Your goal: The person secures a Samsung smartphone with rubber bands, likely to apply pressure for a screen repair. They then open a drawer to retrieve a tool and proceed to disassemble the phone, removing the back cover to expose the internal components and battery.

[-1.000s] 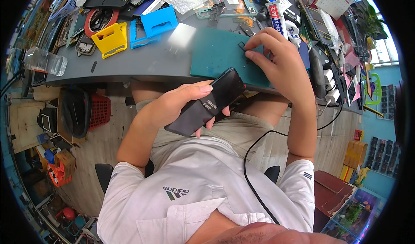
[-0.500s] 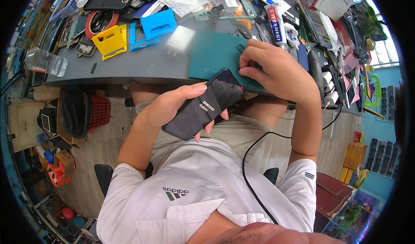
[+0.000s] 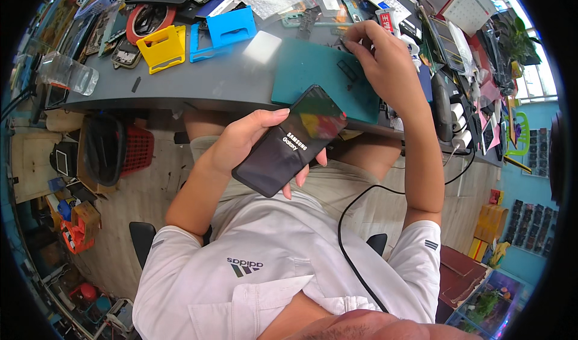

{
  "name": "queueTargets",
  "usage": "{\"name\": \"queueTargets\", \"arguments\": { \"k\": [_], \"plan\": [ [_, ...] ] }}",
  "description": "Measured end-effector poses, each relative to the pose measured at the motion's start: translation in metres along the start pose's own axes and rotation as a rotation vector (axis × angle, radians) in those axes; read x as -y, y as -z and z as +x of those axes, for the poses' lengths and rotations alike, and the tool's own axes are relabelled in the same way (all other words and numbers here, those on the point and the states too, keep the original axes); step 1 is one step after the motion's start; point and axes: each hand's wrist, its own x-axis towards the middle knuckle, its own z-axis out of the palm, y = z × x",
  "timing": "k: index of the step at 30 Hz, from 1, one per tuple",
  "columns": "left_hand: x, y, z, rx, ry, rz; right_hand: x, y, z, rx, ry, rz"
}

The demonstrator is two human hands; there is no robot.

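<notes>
My left hand (image 3: 250, 132) is wrapped round a dark smartphone (image 3: 290, 141), thumb along one side and fingertips along the other. Its lit black screen faces up with pale lettering and shows a coloured reflection. The phone is tilted, its top toward the desk, above my lap. Over the far right part of a green mat (image 3: 295, 69), my right hand (image 3: 380, 54) has thumb and forefinger close together among small parts; what lies between them is too small to name. Beside that hand, a small black rectangular frame (image 3: 347, 70) lies on the mat.
Left of the mat are a white square block (image 3: 262, 47), a blue phone stand (image 3: 232, 27) and a yellow one (image 3: 161, 49). A clear plastic container (image 3: 69, 74) stands at the left. Tubes, a power strip (image 3: 459, 123) and a black cable (image 3: 361, 192) are at the right.
My right hand has moved away from me, from the mat's middle right toward its far edge. The black frame shows more fully. The phone has tilted slightly, and its screen reflection has changed.
</notes>
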Motion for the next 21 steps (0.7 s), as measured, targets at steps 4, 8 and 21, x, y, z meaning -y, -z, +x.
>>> {"name": "queueTargets", "arguments": {
  "k": [4, 8, 21],
  "plan": [
    [-0.001, -0.004, 0.0, 0.045, -0.053, -0.051, 0.008, 0.001, -0.007, -0.025, 0.013, -0.156],
    [-0.002, -0.001, -0.001, 0.041, -0.063, -0.03, 0.024, 0.01, -0.02, 0.027, -0.011, -0.151],
    [-0.006, -0.044, -0.009, -0.292, 0.011, 0.788, 0.025, 0.015, -0.017, 0.189, -0.115, -0.052]
  ]
}}
